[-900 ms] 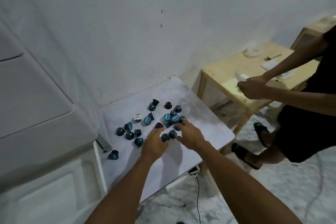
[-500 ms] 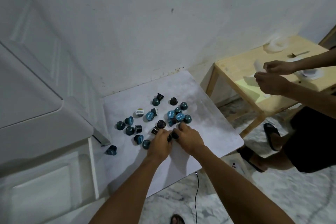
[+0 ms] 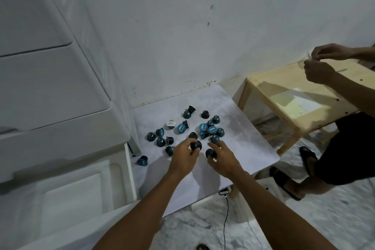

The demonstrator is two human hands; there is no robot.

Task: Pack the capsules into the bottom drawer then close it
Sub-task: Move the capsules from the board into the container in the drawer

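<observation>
The left hand (image 3: 183,158) is reaching over the low white marble-patterned tabletop (image 3: 249,144), its fingers curling narrowly around a dark rounded coffee capsule (image 3: 196,145) and pinching it at the near edge of the scatter. The right hand (image 3: 223,159) is hovering just beside it, thumb and fingers closing on a second dark capsule (image 3: 211,153). The other small teal and black coffee capsules (image 3: 212,129) are lying strewn across the middle of the tabletop, some upright, some tipped on their sides, one showing a white printed lid (image 3: 171,123); a lone teal capsule (image 3: 142,161) is lying apart by the left edge. The white plastic drawer cabinet (image 3: 60,91) is standing to the left, touching the tabletop, with its bottom drawer (image 3: 67,193) sitting pulled out. On the right, another person's hands (image 3: 320,63) are working above a pale wooden side table (image 3: 284,95). A thin black cable (image 3: 225,217) is hanging down over the marbled floor.
</observation>
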